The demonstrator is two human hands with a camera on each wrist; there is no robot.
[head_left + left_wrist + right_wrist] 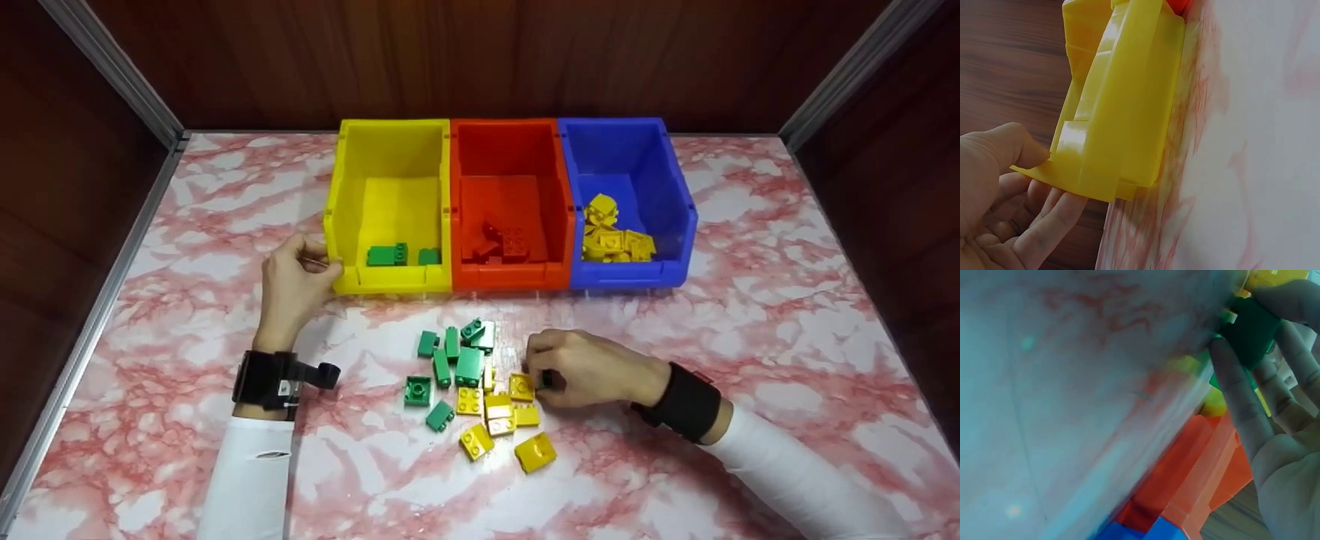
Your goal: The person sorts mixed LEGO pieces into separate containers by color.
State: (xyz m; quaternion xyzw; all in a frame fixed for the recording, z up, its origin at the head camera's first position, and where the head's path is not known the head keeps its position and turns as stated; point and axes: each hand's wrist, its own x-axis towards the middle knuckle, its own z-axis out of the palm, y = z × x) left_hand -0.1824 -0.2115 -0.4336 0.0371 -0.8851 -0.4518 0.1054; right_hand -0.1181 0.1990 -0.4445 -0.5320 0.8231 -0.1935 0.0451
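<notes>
My left hand (292,281) grips the front left edge of the yellow bin (390,279). In the left wrist view the thumb lies on the inner side of the bin's wall and the fingers curl against the outside. My right hand (589,367) is over the table, right of the loose blocks, pinching a green toy block (1252,332) between thumb and fingers. Only a dark sliver of that block shows in the head view. Beside the right fingertips lies a yellow toy block (521,387). A group of green toy blocks (469,366) sits to the left.
A red bin (511,277) with red blocks and a blue bin (630,276) with yellow blocks (611,240) adjoin the yellow bin, which holds green blocks (386,256). Several more yellow blocks (535,452) lie nearer me. Dark wood panels (480,60) enclose the marbled table (787,337).
</notes>
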